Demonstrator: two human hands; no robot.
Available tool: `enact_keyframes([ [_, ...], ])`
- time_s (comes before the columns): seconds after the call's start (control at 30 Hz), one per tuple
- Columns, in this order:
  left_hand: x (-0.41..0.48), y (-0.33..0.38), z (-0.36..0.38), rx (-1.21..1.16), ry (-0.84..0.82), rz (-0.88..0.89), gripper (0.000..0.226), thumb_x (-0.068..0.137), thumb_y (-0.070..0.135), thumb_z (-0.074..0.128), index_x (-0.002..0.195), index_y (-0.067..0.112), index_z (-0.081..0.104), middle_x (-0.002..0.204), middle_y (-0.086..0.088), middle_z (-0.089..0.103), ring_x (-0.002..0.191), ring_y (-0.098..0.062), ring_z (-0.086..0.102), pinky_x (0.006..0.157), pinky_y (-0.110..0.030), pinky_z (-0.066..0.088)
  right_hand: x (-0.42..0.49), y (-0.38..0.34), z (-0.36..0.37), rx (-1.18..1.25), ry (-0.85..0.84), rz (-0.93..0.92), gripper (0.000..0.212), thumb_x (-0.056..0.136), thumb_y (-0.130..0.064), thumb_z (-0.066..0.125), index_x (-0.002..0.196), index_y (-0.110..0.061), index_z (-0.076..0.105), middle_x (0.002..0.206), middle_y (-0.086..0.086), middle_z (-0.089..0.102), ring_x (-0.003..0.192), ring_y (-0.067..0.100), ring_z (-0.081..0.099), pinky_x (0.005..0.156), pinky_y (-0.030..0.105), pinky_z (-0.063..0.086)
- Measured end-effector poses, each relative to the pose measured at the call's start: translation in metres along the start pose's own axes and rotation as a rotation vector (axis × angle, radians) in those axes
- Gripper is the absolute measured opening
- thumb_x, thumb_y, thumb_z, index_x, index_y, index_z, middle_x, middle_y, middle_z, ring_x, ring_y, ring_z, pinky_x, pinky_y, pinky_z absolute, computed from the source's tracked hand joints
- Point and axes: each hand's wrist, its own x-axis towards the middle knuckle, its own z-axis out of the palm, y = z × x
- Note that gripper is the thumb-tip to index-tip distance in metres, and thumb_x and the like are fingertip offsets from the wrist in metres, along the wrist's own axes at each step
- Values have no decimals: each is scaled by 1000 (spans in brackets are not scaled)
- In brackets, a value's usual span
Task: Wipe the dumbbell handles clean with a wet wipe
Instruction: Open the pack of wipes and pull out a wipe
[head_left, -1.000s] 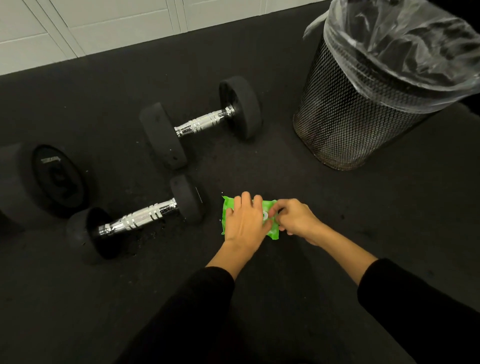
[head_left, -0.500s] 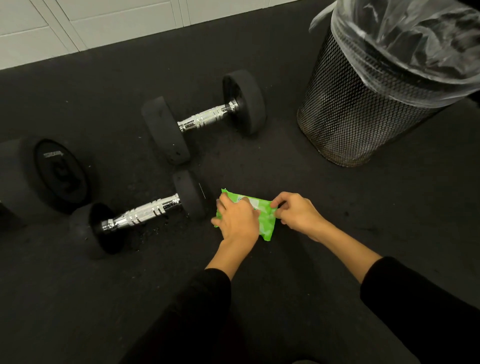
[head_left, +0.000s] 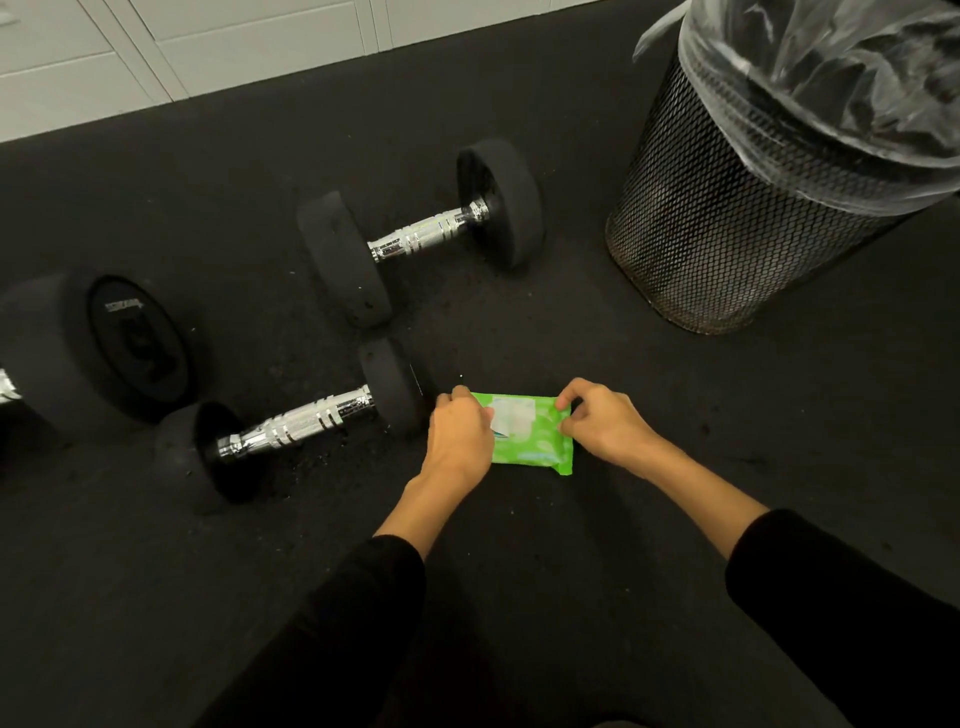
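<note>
Below, we are looking down on a black rubber floor that is carrying everything.

- A wire-mesh bin with a clear liner is standing at far right.
- A big black dumbbell is lying at the left edge, mostly cut off.
- A far dumbbell with a chrome handle is lying between that one and the bin.
- A near dumbbell, also chrome-handled, is lying just in front of it, its right head just beside our left hand. Both handles are lying apart from our hands.
- We are holding a green wipe pack flat on the floor, well in front of the bin. Our left hand is curling its fingers over the left end, and our right hand is pinching the right edge.
- A white flap is showing on top between them; we cannot tell whether it is lifted.
</note>
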Motion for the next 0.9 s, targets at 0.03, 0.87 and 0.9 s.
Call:
enact_keyframes([
  [0.03, -1, -1, -1, -8, 8, -2, 25, 99, 16, 46, 111, -5, 50, 117, -23, 55, 108, -36, 53, 88, -39, 42, 1, 0, -1, -21, 7, -6, 18, 86, -9, 58, 99, -21, 56, 97, 10, 63, 79, 20, 63, 69, 35, 52],
  [0.87, -16, -22, -2, 465, -71, 439, 69, 82, 47, 66, 139, 16, 42, 159, 2, 12, 141, -22, 16, 109, -43, 30, -15, -37, 24, -574, 57, -513, 21, 96, -25, 48, 111, -14, 58, 106, 5, 48, 93, 17, 49, 72, 29, 45],
  [0.9, -12, -21, -3, 445, -106, 424, 71, 83, 44, 67, 141, 15, 39, 159, 2, 15, 144, -20, 14, 113, -44, 26, -15, -37, 24, -555, 43, -503, 20, 96, -25, 48, 110, -14, 57, 105, 4, 47, 90, 15, 48, 71, 28, 43],
])
